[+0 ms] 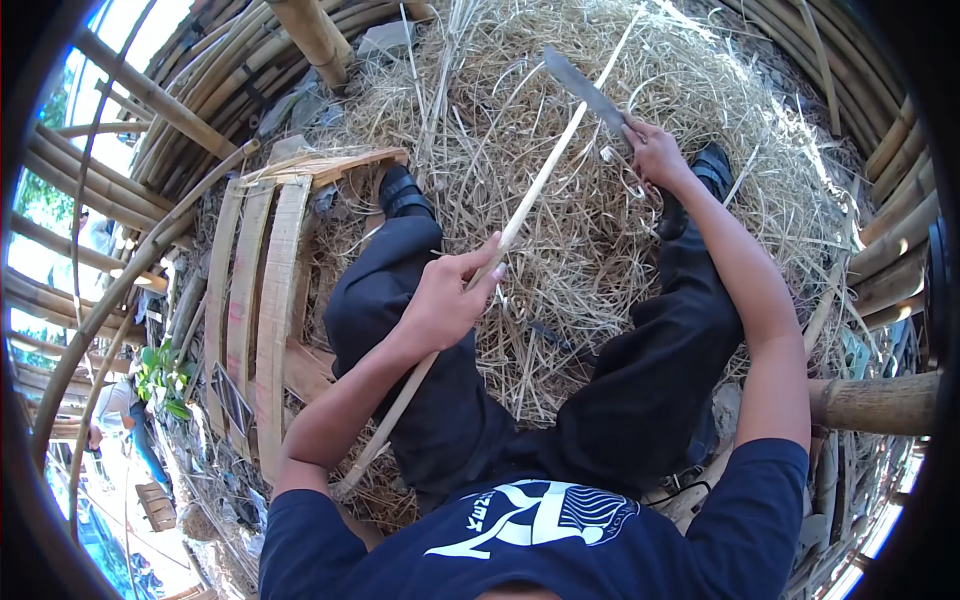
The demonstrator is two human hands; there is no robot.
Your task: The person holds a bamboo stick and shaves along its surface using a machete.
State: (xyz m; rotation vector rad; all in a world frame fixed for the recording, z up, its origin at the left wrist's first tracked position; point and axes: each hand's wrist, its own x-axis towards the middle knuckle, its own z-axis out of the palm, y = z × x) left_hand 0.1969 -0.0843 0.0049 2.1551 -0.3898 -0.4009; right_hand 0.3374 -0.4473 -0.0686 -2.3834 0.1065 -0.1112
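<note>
Grasping a pale strip (535, 192) in the left grip (447, 298), a knife (582, 88) in the right grip (656, 156).
Holding the strip aslant over dry straw (560, 290), with the knife across its far part.

And here's the long, slender strip (532, 193), pale cream along its upper stretch, browner toward the near end, which looks a bit rough! It runs at a steep slant, nearly straight, far tip up and to the right, gripped around its middle in the left hand (450, 298). Now the knife (588, 93): a broad, dull grey blade, pointing away and to the left, its handle hidden inside the right fist (655, 157). The blade crosses in front of the strip's upper part; whether they touch, I can't tell!
</note>
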